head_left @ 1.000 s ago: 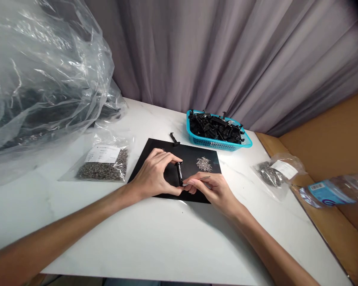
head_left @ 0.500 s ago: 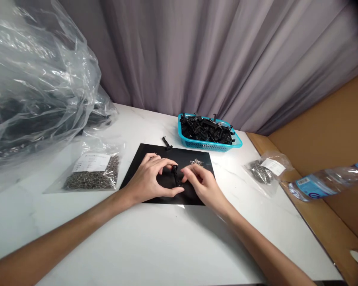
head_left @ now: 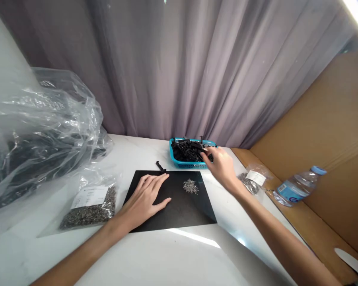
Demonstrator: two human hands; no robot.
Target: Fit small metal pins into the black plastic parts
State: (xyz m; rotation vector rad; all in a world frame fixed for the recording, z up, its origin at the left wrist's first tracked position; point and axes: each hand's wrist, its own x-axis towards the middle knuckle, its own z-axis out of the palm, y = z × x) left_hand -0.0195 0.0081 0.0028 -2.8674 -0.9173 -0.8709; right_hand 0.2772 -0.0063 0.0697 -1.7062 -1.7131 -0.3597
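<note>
Right hand [head_left: 222,163] at the near right rim of the blue basket [head_left: 183,163], thumb and fingers drawn close together. A black part [head_left: 197,146] lies right at these fingertips, above or among the heaped black parts [head_left: 181,150]; cannot tell whether it is pinched or only touched.

Left hand [head_left: 146,198] palm down over the black mat [head_left: 174,214], fingers extended, thumb spread away, nothing between them. Lone black part [head_left: 160,166] just beyond its fingertips, at the mat's far edge. Pile of small metal pieces [head_left: 190,186] on the mat, right of this hand, nearer than the right-hand grip. Labelled bag [head_left: 86,212] of similar bits left of the left hand. Smaller bag [head_left: 252,182], then water bottle [head_left: 296,188], right of the right hand.
</note>
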